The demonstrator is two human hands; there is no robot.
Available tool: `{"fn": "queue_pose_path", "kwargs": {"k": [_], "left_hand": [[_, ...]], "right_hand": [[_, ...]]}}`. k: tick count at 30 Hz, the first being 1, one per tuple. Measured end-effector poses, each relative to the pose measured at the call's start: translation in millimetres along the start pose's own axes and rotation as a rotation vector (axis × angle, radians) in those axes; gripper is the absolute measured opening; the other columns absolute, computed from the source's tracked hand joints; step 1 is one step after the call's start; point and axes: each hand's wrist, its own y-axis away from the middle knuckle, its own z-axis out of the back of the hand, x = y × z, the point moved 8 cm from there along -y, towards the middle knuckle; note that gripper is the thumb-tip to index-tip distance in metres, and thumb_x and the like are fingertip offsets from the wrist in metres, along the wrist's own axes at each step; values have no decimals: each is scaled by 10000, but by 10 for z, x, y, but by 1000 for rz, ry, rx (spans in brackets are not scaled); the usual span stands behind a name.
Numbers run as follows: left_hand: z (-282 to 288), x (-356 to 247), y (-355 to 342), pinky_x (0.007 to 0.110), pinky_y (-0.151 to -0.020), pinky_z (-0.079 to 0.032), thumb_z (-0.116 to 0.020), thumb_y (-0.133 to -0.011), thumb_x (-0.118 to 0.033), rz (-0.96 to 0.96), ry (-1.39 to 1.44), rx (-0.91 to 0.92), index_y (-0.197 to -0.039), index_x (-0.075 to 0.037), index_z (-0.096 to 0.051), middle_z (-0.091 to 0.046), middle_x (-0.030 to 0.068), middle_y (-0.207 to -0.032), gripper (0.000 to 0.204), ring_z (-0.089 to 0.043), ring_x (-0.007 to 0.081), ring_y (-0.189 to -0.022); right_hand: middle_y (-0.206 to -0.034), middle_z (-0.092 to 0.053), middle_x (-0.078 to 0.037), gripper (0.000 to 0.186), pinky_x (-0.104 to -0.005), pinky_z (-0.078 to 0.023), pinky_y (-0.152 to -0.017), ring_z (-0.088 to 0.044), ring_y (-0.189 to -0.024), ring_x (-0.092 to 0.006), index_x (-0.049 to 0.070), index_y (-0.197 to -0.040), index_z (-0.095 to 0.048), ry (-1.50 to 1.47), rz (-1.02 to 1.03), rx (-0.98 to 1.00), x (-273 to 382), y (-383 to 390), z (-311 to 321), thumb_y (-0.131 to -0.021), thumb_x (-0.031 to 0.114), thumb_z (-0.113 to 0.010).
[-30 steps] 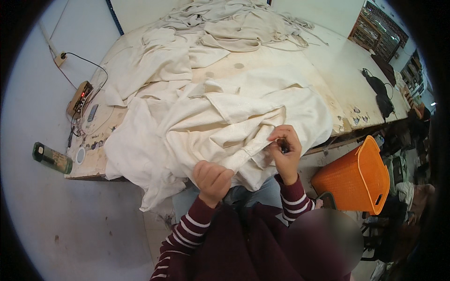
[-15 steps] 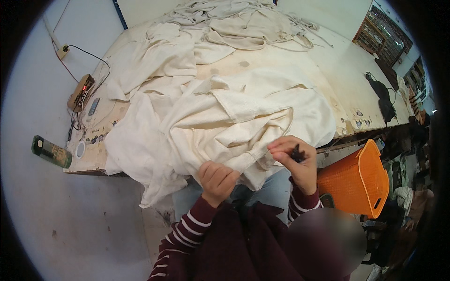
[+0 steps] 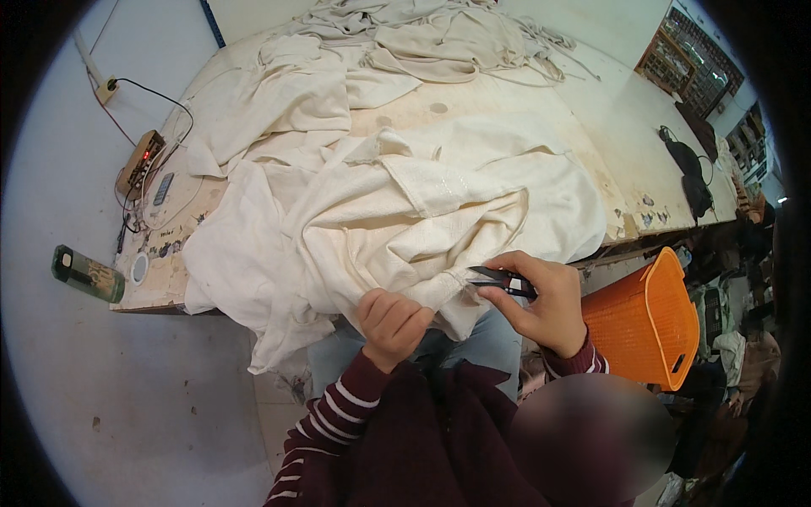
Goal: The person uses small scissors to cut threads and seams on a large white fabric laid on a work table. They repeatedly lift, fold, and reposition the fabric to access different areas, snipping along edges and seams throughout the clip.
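A large cream cloth garment [image 3: 372,245] with sewn seams lies bunched over the table's near edge and hangs onto my lap. My left hand [image 3: 393,328] is closed on its near edge, fingers curled round the fabric. In my right hand [image 3: 549,306] is a pair of black thread snips [image 3: 511,284], held between thumb and fingers. Their blades point left, slightly apart, with the tips at a seam of the garment just right of my left hand. Whether a thread lies between the blades is too small to tell.
More cream garments [image 3: 287,93] are heaped across the table [image 3: 591,127]. An orange basket [image 3: 646,321] stands at the right, below the edge. Along the left edge are a power box [image 3: 139,165], a remote control [image 3: 164,188] and a green bottle [image 3: 88,274]. A black cord-like item [image 3: 688,173] lies at far right.
My right hand has turned, bringing the snips from within the palm out to the seam, blades now showing. My left hand keeps its hold on the cloth.
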Motion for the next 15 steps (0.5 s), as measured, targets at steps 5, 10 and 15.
{"fn": "queue_pose_path", "kwargs": {"k": [5,10,15], "left_hand": [[1,-2,2,358,-676,-395,-656,-585,-76,-4,-1,5,-718,-146,-612,-514,-15,-703,156,-516,205,-679],[9,0,5,353,-674,-399,-658,-588,-64,-2,20,-14,-722,-152,-609,-514,-21,-696,168,-517,201,-674],[6,-7,-1,350,-681,-403,-658,-588,-67,-3,4,-14,-717,-152,-612,-518,-24,-698,161,-521,197,-679]], "right_hand": [[-716,-684,-68,183,-307,-486,-535,-669,-614,-238,98,-877,-683,94,8,57,29,-80,-7,-806,261,-725],[-735,-692,-79,189,-290,-497,-564,-679,-631,-233,68,-865,-687,63,24,37,62,-101,18,-769,214,-761],[-732,-686,-56,185,-298,-477,-548,-667,-621,-221,90,-858,-682,150,108,65,232,-71,-21,-740,200,-772]]}}
